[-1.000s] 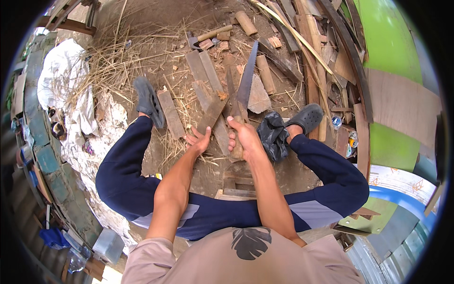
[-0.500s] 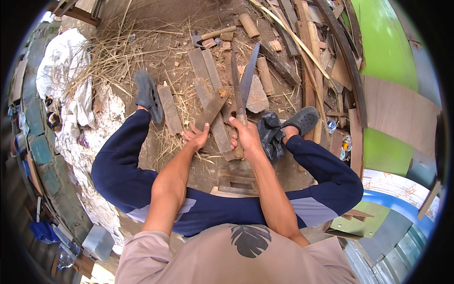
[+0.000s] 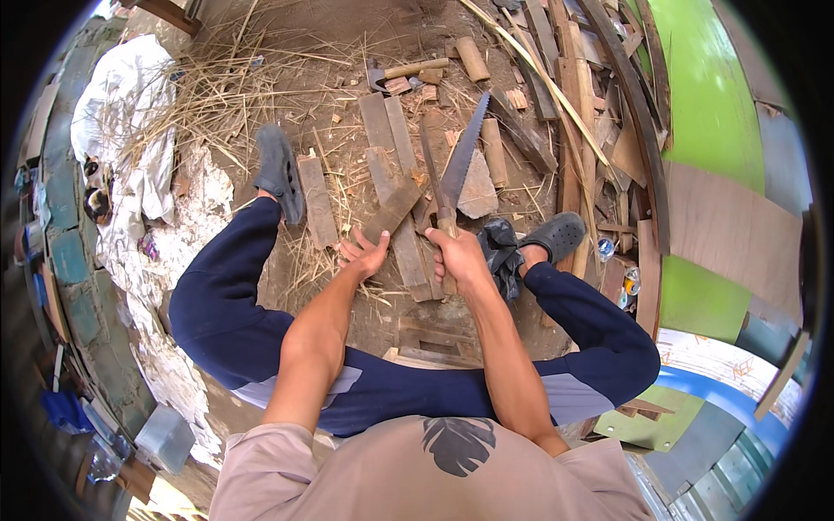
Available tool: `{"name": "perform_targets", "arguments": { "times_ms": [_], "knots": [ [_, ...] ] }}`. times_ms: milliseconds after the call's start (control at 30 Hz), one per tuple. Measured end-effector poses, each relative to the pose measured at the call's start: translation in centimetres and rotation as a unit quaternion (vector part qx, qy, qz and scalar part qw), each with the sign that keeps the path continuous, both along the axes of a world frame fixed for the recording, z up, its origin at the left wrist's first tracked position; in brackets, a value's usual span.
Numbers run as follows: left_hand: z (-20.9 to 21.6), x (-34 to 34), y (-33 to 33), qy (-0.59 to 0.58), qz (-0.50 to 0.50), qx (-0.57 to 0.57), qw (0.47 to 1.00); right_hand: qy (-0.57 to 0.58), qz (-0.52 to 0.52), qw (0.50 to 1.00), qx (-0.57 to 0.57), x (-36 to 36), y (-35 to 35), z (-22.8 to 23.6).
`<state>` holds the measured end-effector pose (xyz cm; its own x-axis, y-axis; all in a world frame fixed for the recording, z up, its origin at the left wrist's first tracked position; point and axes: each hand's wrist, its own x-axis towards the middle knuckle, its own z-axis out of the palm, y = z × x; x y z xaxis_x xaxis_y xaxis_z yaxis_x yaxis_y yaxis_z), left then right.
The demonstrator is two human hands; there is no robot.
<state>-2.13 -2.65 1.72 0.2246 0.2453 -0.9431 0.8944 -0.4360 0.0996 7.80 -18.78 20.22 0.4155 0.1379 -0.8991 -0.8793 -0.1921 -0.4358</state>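
Note:
My right hand point(image 3: 459, 258) is closed around the wooden handle of a handsaw point(image 3: 466, 156), whose toothed grey blade points away from me and slightly right. Close beside it, my left hand point(image 3: 366, 253) grips the near end of a short wooden board point(image 3: 393, 209), thumb on top and fingers partly under it. The board slants up to the right, over longer wooden strips point(image 3: 404, 252) on the ground. Just left of the saw blade is a thin dark strip point(image 3: 430, 165); I cannot tell what it is.
A hammer-like tool point(image 3: 408, 69) lies ahead near wood offcuts. A stone point(image 3: 477, 187) sits beyond my right hand, a black plastic bag point(image 3: 499, 252) beside it. Long planks point(image 3: 569, 130) are piled at right; dry straw point(image 3: 217, 104) and white cloth point(image 3: 130, 130) are at left.
The view has shifted slightly, moving the ground things a little right and down in the picture. Both hands keep their holds on the saw and the board.

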Motion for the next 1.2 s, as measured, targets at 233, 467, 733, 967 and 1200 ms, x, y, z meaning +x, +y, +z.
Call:
{"name": "perform_targets", "arguments": {
  "times_ms": [233, 467, 733, 967, 1200],
  "knots": [
    [0.1, -0.1, -0.5, -0.001, 0.003, -0.005, 1.000, -0.502, 0.214, 0.809, -0.217, -3.3, -2.6, -6.2],
    [-0.1, -0.4, -0.4, -0.009, 0.013, -0.006, 1.000, 0.030, -0.017, 0.999, -0.008, -2.4, -0.6, -2.3],
    [-0.5, -0.9, -3.0, -0.111, 0.089, 0.108, 0.984, -0.147, 0.057, 0.980, -0.122, -1.2, -5.3, 3.4],
    [1.2, 5.7, -5.0, -0.490, -0.036, 0.221, 0.842, -0.223, 0.268, 0.873, -0.342, 1.1, -14.5, 2.8],
    [3.8, 11.7, -2.6, -0.440, -0.269, 0.195, 0.834, -0.268, 0.387, 0.800, -0.373, 3.3, -19.0, 4.7]
  ]
}}
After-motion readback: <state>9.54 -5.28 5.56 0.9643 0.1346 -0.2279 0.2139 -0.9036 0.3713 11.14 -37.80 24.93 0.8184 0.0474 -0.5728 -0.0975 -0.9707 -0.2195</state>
